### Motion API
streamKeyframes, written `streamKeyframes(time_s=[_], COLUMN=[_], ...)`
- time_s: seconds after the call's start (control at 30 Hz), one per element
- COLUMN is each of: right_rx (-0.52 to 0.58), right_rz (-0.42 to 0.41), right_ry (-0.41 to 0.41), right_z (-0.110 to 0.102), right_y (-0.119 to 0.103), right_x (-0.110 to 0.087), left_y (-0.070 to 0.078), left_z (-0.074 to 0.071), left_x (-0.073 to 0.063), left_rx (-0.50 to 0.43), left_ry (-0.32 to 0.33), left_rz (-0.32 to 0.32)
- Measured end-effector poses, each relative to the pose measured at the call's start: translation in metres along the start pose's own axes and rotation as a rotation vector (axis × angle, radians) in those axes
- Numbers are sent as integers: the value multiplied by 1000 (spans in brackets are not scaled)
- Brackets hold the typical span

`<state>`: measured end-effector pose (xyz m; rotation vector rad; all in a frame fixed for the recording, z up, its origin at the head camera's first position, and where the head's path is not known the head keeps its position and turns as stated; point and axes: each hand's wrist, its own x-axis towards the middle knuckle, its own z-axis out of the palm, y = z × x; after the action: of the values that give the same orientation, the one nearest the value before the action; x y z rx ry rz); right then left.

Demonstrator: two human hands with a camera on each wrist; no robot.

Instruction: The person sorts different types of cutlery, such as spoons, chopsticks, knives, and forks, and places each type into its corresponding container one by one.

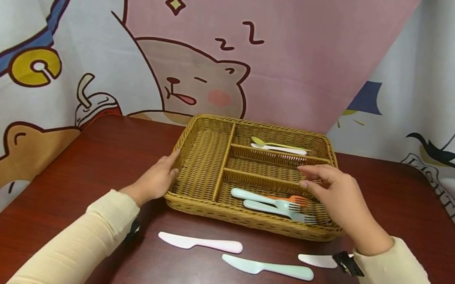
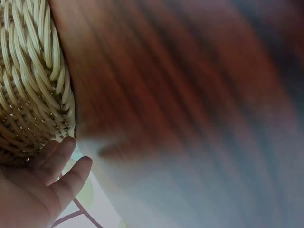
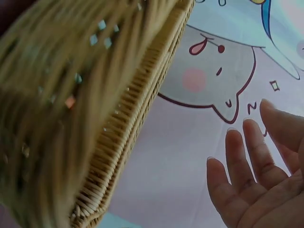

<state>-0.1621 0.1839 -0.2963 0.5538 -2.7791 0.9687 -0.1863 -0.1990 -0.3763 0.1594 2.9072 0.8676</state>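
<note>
Cream sleeve (image 1: 73, 237) at far left, then left hand (image 1: 152, 177) touching the outer side of a wicker basket (image 1: 198, 203), fingers fairly straight and loosely spread, not wrapped round anything. Next, pinkish-white knife (image 1: 214, 244) on the dark red table (image 1: 126, 144), in front of the basket. Then two mint forks (image 1: 256, 197) plus an orange fork (image 1: 298, 200) in the near compartment (image 1: 247, 183), and a yellow-green spoon (image 1: 258, 141) with probably a white spoon (image 1: 285, 149) in the far compartment (image 1: 283, 134). Back on the table, mint knife (image 1: 278, 270). Further right, right hand (image 1: 330, 190) above the middle compartment (image 1: 259, 168), thumb and fingers well apart, holding nothing. Also a white knife (image 1: 318, 260), partly hidden behind a black strap (image 1: 349, 263). Probably done with forks and spoons, with three knives left, so past halfway at a guess. For writing, just "Z"s (image 1: 253, 35) above a sleeping cartoon bear (image 1: 194, 70), then a "LIGHT" banner (image 1: 432, 185) at far right. Can't make out any brands.
</note>
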Motion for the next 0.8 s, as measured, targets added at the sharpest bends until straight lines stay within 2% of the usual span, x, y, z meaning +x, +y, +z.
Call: streamKeyframes(time_s=[0.4,0.8], right_rx=[44,75], right_rz=[-49,-64], right_ry=[2,-106], right_z=[20,44], right_y=[-4,-6], right_x=[-30,-52], left_y=[-1,1], left_z=[0,-1], left_x=[1,0], left_rx=[5,-5], left_ry=[0,-6], left_rz=[4,-1])
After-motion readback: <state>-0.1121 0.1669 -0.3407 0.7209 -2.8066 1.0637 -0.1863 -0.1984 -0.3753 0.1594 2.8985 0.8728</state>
